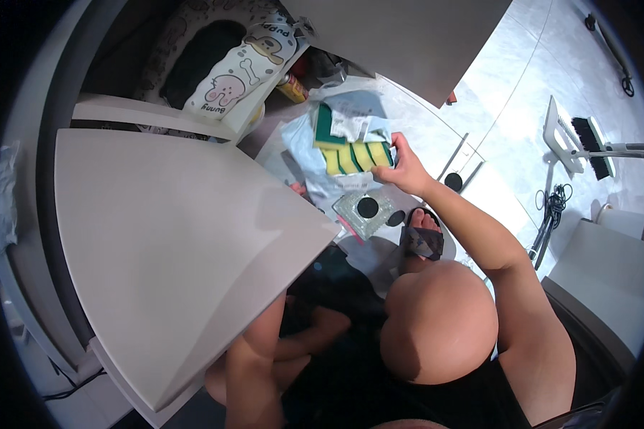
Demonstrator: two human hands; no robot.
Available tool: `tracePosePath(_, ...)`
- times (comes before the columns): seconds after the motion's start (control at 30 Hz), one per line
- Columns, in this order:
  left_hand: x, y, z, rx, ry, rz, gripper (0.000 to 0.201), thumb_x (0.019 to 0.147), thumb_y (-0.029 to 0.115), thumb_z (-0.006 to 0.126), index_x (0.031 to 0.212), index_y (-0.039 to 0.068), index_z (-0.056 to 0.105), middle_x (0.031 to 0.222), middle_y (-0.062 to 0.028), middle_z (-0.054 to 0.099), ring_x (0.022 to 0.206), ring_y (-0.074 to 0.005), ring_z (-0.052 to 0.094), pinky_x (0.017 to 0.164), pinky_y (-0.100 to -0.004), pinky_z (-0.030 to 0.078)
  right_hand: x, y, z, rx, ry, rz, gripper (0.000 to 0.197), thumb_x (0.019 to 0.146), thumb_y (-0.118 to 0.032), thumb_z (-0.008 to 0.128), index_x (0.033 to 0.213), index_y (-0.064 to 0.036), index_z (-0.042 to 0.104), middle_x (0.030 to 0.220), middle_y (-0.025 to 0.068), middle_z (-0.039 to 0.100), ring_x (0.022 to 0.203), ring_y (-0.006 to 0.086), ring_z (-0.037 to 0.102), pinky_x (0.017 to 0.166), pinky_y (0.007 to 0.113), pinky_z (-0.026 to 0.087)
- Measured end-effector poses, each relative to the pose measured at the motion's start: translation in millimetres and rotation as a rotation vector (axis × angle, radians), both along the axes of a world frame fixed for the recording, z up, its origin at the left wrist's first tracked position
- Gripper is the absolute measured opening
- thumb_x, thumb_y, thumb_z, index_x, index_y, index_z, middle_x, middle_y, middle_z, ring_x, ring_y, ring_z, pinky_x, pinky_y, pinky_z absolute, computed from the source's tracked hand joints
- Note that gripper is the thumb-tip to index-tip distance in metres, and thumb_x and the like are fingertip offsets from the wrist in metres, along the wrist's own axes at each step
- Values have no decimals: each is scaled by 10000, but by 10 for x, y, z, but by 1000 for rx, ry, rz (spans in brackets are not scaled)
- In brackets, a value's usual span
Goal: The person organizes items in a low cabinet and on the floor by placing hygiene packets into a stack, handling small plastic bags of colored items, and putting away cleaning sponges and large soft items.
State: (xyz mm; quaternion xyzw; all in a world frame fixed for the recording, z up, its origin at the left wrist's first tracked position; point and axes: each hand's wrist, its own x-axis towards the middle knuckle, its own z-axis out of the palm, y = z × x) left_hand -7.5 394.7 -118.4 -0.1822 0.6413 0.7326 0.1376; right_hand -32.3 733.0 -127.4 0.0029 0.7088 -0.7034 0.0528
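A row of yellow-and-green scouring sponges (pixel 358 157) lies on a pale plastic bag (pixel 304 146), with another sponge (pixel 328 127) showing its green face above the row. My right hand (pixel 404 170) is closed around the right end of the row, its thumb on the near side. Only some fingers of my left hand (pixel 298 189) show, closed at the bag's lower left edge; a grey panel hides the rest. Just below the bag sits a clear textured plastic pack (pixel 365 213) bearing a round black piece (pixel 367 207).
The large grey panel (pixel 186 250) juts out at left, over my left arm. Behind it an open compartment holds a cartoon-print pouch (pixel 243 71). Another grey panel (pixel 408 43) stands at the top. My sandalled foot (pixel 423 234) is close by; a dustpan (pixel 562 136), brush (pixel 592 146) and black cable (pixel 553 207) lie right.
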Motion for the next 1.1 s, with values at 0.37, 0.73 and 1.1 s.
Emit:
tracePosePath(0.37,-102,1040,-338,36,168,-316,478,930,96,736,1369,13,567,1212,-70,680,1113,-163,629,999,-339,487,519,417,-413,-290,-293,-262,435,949,-400,762,1029,-113,444,961,4,544,873,62,476,715,217,394)
tracePosePath(0.73,346,1670,-382,81,256,-250,383,1064,195,590,1366,-32,529,1260,-109,635,1122,-153,578,987,-330,468,565,642,21,757,217,-242,508,787,-238,826,1251,-122,658,1061,97,676,1057,313,591,937,429,466)
tracePosePath(1.1,413,1607,-214,-239,155,89,656,1090,454,490,1498,-57,434,1400,-180,573,1332,-261,523,1146,-351,359,654,510,157,659,383,-505,154,779,-85,751,928,-102,715,833,76,626,849,287,588,785,402,453)
